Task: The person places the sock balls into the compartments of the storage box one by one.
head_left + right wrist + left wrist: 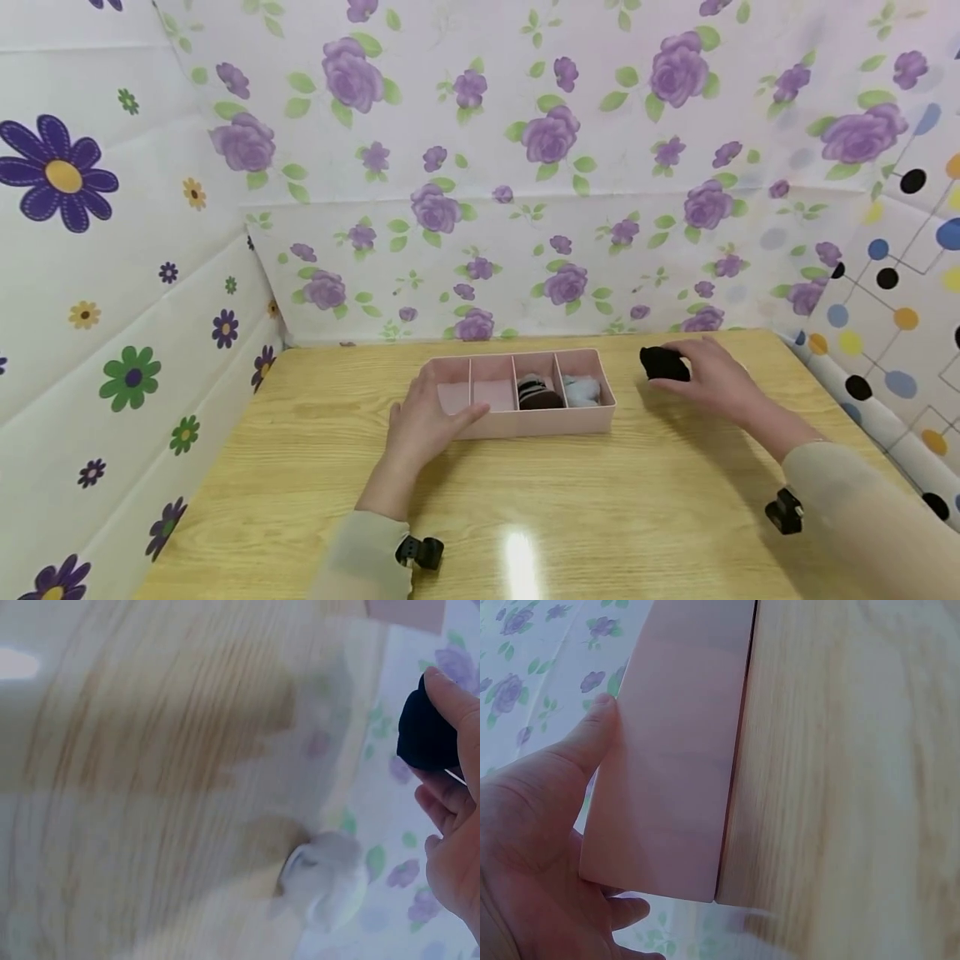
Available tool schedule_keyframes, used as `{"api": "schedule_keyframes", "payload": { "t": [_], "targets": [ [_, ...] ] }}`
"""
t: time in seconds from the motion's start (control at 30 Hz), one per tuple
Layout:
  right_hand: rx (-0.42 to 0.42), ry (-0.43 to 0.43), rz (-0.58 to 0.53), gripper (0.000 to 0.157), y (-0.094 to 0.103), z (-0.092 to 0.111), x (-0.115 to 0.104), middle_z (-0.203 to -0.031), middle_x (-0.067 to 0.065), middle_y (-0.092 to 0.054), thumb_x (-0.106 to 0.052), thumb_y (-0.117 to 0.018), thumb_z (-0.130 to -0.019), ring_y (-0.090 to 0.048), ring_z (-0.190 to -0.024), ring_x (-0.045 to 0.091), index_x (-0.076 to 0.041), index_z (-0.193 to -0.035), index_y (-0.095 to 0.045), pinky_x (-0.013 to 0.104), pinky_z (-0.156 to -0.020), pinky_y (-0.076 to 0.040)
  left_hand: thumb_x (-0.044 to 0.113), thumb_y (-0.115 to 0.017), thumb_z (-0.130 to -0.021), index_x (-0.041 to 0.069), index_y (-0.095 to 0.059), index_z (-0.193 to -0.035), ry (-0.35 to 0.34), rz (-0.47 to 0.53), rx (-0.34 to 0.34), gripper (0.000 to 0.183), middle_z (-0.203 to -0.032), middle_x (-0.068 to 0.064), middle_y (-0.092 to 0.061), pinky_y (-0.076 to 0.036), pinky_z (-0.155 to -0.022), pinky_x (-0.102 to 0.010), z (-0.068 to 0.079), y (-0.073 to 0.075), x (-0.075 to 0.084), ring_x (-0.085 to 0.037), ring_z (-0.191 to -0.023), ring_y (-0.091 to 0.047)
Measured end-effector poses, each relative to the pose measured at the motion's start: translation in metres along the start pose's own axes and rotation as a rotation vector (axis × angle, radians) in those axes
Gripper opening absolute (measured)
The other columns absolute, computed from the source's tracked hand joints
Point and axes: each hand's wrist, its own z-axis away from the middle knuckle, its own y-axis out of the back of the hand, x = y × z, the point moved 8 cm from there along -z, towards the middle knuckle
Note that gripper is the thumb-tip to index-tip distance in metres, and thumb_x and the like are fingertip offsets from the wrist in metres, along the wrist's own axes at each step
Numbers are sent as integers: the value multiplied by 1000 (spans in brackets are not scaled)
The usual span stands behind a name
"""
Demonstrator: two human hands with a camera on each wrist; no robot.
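The left arm is covered by a plain, pale beige left sleeve (356, 558), and the right by a matching right sleeve (862, 508). Near the cuffs, a small, black, blocky left camera (430, 553) and a similar right camera (785, 512) are worn. Left hand (422, 423) and right hand (712, 377) are left bare.

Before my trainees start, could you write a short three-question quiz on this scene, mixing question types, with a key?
1. Multiple choice: what does the right hand hold?
A. a light blue fabric bundle
B. a black fabric bundle
C. a striped fabric bundle

2. True or false: the left hand touches the pink four-compartment box at its left end, as the head camera sees it.

3. Short answer: in the head view, which compartment holds the light blue fabric bundle?

Key: 1. B; 2. True; 3. The rightmost one.
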Motion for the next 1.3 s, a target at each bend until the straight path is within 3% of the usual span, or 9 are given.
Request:
{"api": "schedule_keyframes", "payload": {
  "t": [0.2,0.43,0.67,0.83,0.97,1.13,1.27,1.3],
  "targets": [
    [-19,-59,-15,77,1,-5,-19,-145,28,-65,-52,-82,-100,-58,-134,51,3,-151,-62,70,-105,-51,71,-78,-93,-3,-13,-175,-7,2,-27,128,-180,-24,-21,-16,-126,-78,-5,-5,4,-43,-166,-23],
    [-38,-71,-64,83,-3,-17,-50,-155,30,-58,-56,-77,-102,-56,-140,51,2,-158,-55,70,-109,-49,68,-81,-93,-5,-10,-174,-25,36,-56,131,-181,-26,-15,-16,-127,-78,-3,-2,3,-45,-167,-16],
    [-30,-21,-105,77,-8,-31,-83,-154,28,-61,-47,-79,-104,-58,-140,50,1,-159,-56,68,-111,-49,68,-82,-92,-5,-13,-174,-47,45,-41,129,-179,-27,-23,-19,-126,-78,-3,-6,8,-45,-165,-22],
    [-31,1,-132,75,-16,-41,-108,-156,23,-61,-45,-80,-103,-57,-143,45,-3,-160,-56,66,-114,-48,70,-80,-92,-6,-12,-174,-46,42,-39,130,-180,-26,-20,-19,-126,-77,-2,-9,11,-45,-165,-22],
    [-20,31,-122,73,-24,-49,-133,-151,20,-65,-48,-80,-103,-68,-128,38,-6,-159,-59,62,-108,-54,70,-80,-93,-5,-9,-174,-34,38,-46,131,-181,-26,-17,-17,-127,-77,-2,-10,12,-45,-166,-21],
    [-8,40,-124,76,-34,-57,-159,-131,15,-75,-54,-77,-103,-73,-91,25,-8,-160,-59,58,-99,-59,68,-81,-93,-4,-10,-175,-31,28,-48,130,-180,-26,-19,-18,-127,-77,-4,-8,12,-45,-166,-21],
    [-36,31,-126,78,-44,-60,-172,-127,13,-76,-58,-76,-103,-73,-91,26,-8,-161,-58,57,-97,-60,68,-81,-92,-4,-11,-174,-42,23,-42,130,-179,-27,-22,-20,-126,-77,-4,-8,12,-45,-165,-23],
    [-40,40,-122,77,-47,-61,-176,-132,13,-75,-57,-76,-103,-74,-99,27,-9,-160,-58,57,-98,-60,68,-81,-92,-4,-11,-174,-43,23,-42,130,-179,-27,-22,-21,-126,-78,-4,-9,12,-45,-165,-23]
  ]
}}
